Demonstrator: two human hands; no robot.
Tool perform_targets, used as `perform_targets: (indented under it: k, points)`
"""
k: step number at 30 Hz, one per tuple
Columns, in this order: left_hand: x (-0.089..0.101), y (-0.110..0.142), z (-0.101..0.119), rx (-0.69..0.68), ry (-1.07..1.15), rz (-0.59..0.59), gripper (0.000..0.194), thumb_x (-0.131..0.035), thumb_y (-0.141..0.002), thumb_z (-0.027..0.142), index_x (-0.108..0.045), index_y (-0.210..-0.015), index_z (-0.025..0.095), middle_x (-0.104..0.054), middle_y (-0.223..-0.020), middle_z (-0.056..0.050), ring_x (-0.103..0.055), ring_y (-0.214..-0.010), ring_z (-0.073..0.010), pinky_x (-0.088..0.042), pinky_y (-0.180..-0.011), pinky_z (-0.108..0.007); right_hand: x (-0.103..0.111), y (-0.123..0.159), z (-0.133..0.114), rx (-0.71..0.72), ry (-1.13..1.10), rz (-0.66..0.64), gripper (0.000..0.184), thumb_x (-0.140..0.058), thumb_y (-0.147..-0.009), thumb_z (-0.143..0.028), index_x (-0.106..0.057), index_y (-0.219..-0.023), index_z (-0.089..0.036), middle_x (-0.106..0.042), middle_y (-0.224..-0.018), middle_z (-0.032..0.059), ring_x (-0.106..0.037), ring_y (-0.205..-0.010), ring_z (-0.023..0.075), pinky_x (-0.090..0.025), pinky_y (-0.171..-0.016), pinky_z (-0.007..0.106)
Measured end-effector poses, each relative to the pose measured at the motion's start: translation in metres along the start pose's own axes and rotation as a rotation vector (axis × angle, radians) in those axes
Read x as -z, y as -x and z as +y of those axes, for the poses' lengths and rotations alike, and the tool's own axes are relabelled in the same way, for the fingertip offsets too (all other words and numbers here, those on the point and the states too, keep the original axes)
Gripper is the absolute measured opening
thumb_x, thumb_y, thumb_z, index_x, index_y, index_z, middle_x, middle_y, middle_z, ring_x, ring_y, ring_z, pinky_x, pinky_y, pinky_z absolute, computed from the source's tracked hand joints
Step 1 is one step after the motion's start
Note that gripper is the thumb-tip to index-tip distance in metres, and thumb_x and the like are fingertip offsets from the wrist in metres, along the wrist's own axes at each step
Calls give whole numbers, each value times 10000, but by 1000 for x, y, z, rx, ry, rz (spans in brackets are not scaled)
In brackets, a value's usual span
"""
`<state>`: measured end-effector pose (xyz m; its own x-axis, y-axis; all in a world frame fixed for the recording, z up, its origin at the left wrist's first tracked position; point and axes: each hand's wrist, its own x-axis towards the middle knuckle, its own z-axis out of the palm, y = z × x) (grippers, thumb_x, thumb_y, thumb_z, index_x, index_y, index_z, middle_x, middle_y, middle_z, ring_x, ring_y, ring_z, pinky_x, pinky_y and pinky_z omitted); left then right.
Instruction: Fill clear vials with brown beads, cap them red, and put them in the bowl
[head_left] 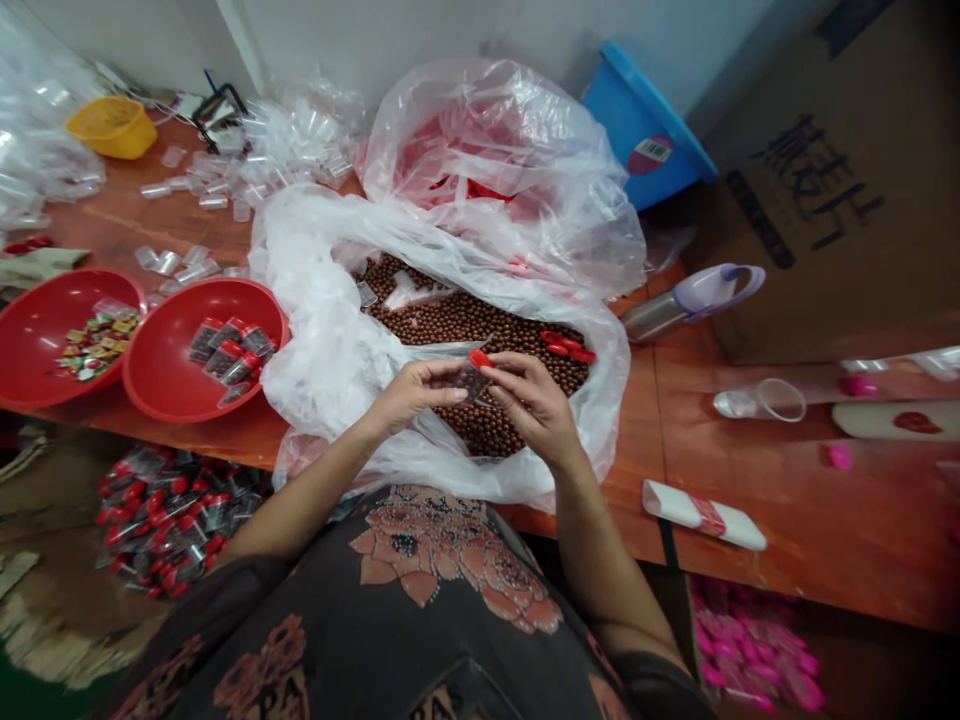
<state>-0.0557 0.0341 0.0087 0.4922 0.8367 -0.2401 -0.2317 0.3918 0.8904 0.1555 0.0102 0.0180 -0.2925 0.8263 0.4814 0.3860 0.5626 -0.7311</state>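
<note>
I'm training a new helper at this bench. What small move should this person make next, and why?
Probably seat the red cap firmly on the small clear tube, with the left hand steadying it and the right hand pressing: the cap sits at the tube's end, and tubes in the red bowl look capped.

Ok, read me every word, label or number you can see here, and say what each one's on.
Large dark Chinese characters on the cardboard box: too slanted and unclear to read for sure.
Barcode sticker on the blue bucket: its digits are too small to read.
"PA" on the shirt, near the bottom edge: any further letters are cut off or unclear.
</note>
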Motion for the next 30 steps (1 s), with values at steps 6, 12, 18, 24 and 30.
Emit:
perform_targets:
  k: [6, 12, 18, 24, 30]
  points:
    - [1, 3, 3, -13, -63, 11, 483, -847, -670, 235, -749, -1141, 193, -738, -1153, -101, -687, -987, -189, -544, -908, -345, 0, 6, 0, -42, -32, 80, 277, -588, -948, -199, -723, -1141, -344, -727, -1124, 23, -679, -1046, 184, -573, -937, 401]
    - [2, 7, 7, -8, -161, -18, 476, -835, -688, 269, -749, -1151, 200, -750, -1105, -92, -685, -955, -185, -544, -881, -336, 3, 11, -2, -120, -60, 85, 243, -572, -954, -235, -738, -1095, -342, -739, -1080, 16, -690, -1019, 193, -579, -918, 422]
    - [4, 10, 4, -67, -214, 26, 440, -835, -681, 293, -765, -1105, 200, -756, -1086, -89, -690, -912, -186, -554, -842, -336, 0, 12, 0, -57, 62, -33, 271, -575, -958, -328, -667, -1213, -339, -691, -1157, 47, -660, -1069, 225, -559, -959, 470]
    - [-5, 14, 4, -55, -233, 75, 502, -839, -677, 307, -740, -1144, 153, -755, -1048, -91, -687, -887, -182, -550, -841, -328, -19, 11, 1, 35, 240, -43, 757, -737, -829, -414, -387, -1480, -250, -522, -1250, 144, -560, -1169, 285, -542, -985, 485]
    - [-18, 8, -13, -9, -7, 89, 553, -680, -811, 600, -696, -1157, 169, -729, -1048, -85, -675, -896, -173, -533, -759, -270, -29, 14, 4, 9, 260, -49, 701, -704, -843, -344, -383, -1462, -277, -516, -1269, 126, -545, -1194, 296, -507, -1022, 517]
